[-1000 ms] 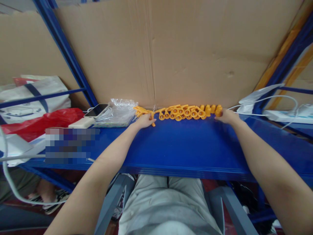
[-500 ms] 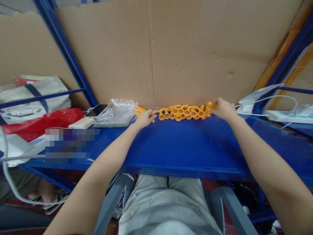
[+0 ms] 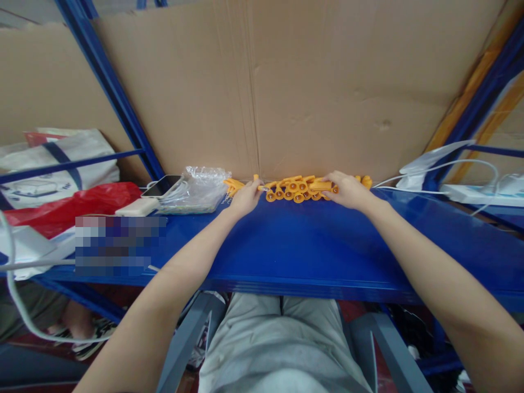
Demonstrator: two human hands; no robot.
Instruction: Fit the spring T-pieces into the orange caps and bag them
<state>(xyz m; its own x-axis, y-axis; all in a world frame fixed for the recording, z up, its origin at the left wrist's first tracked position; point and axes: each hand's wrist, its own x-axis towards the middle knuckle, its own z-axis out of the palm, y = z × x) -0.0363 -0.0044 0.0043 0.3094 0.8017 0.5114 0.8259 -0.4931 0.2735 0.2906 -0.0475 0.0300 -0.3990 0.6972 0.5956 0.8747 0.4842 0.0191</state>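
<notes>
Yellow plastic pieces with round hollow ends point(image 3: 290, 188) lie stacked in a row against the cardboard at the back of the blue table. My left hand point(image 3: 245, 197) is closed at the row's left end, with a yellow piece point(image 3: 256, 179) sticking up from its fingers and a small silvery bit beside the fingertips. More yellow pieces point(image 3: 232, 185), with thin silvery strands by them, lie just left of that hand. My right hand point(image 3: 347, 189) reaches over the right part of the stack, fingers closed around a yellow piece point(image 3: 320, 186) lying sideways; its fingers partly cover the stack.
A clear plastic bag point(image 3: 196, 191), a phone point(image 3: 164, 185) and a white power bank point(image 3: 137, 206) sit left on the blue table point(image 3: 303, 245). Beyond are a red bag point(image 3: 94, 202) and a tote point(image 3: 77, 169). White cables point(image 3: 409, 188) run at right. Cardboard point(image 3: 307, 82) walls the back.
My right hand has moved left from the right end of the row onto the stack, uncovering yellow pieces at that end. My left hand has turned slightly, and a yellow tip now points up from it.
</notes>
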